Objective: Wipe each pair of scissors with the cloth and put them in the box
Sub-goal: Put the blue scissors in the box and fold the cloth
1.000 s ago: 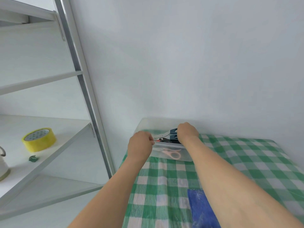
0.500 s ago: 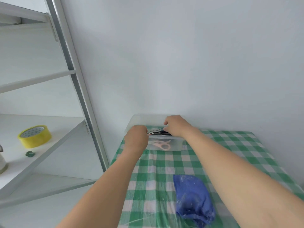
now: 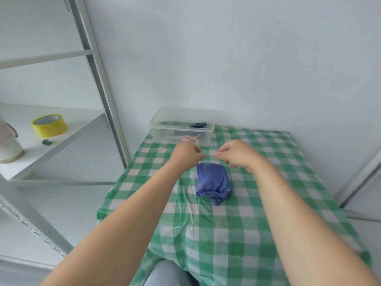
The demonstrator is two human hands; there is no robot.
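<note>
1. Hands hang empty above a green-and-white checked tablecloth (image 3: 257, 223). The left hand (image 3: 186, 153) and the right hand (image 3: 237, 154) face each other with fingers loosely curled, fingertips near but apart, and nothing shows in either.
2. Just beyond the knuckles, a clear rectangular plastic box (image 3: 162, 135) stands without a lid at the wall end of the table. Inside, a pair of dark teal-handled scissors (image 3: 195, 125) lies towards the far side. A pair of pale pink-handled scissors (image 3: 190, 138) rests against the near wall, closest to the left hand.
3. Below the two hands, nearer the right wrist, a crumpled blue cloth (image 3: 213, 180) sits on the table and touches neither hand.
4. No scissors show outside the box, so the job looks at or near its end.
5. Scissors of this kind should be stiff and fairly light, with smooth blades that can slip or cut. They are best taken by the plastic handle loops, blades closed and turned away from the palm.
6. The cloth looks soft and limp, so a pinch of its top fold should lift it.
7. The thin box may slide on the glossy table cover if knocked.
8. Far left of the left forearm, a roll of yellow tape (image 3: 49, 125) rests on a white shelf (image 3: 72, 139).
</note>
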